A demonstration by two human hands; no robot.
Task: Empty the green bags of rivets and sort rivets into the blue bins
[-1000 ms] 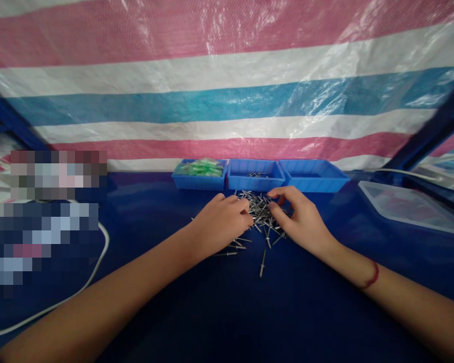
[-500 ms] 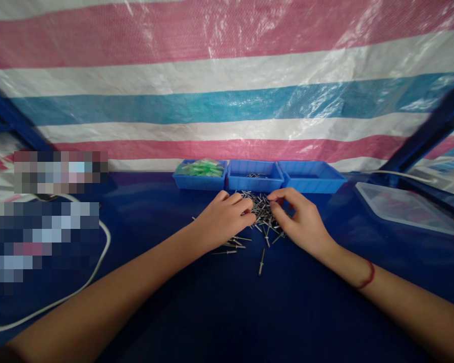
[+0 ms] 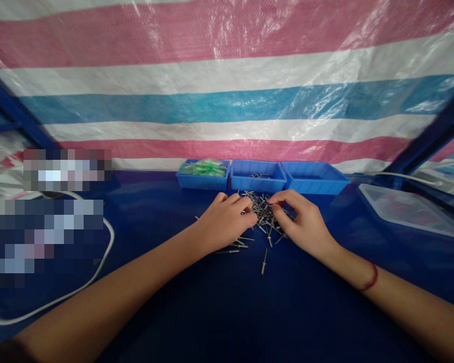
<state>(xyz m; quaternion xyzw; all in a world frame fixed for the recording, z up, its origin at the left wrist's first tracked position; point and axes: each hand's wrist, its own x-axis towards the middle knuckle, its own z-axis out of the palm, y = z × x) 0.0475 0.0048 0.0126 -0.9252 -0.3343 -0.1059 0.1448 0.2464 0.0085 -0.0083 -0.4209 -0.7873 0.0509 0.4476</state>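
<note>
A loose pile of silver blind rivets [image 3: 264, 212] lies on the dark blue tabletop between my two hands. My left hand [image 3: 230, 219] is at the pile's left side, fingers curled in and thumb close to the forefinger; what it holds, if anything, is hidden. At the right side, my right hand [image 3: 300, 217] has thumb and forefinger tips pinched close together over the rivets. Whether a rivet sits between those tips is too small to tell. One single rivet [image 3: 264, 262] lies apart, nearer to me, and several more lie under my left wrist.
Behind the pile stand three blue bins in a row: one with green packets [image 3: 206, 168], a middle bin [image 3: 258, 184] with a few rivets, and a right bin [image 3: 316, 186]. A clear plastic lid [image 3: 408, 212] lies at right. A white cable [image 3: 108, 252] curves along the left.
Both hands stay at the pile with only slight finger movement. The left thumb and fingers have shifted a little to the right. The view has moved slightly.
</note>
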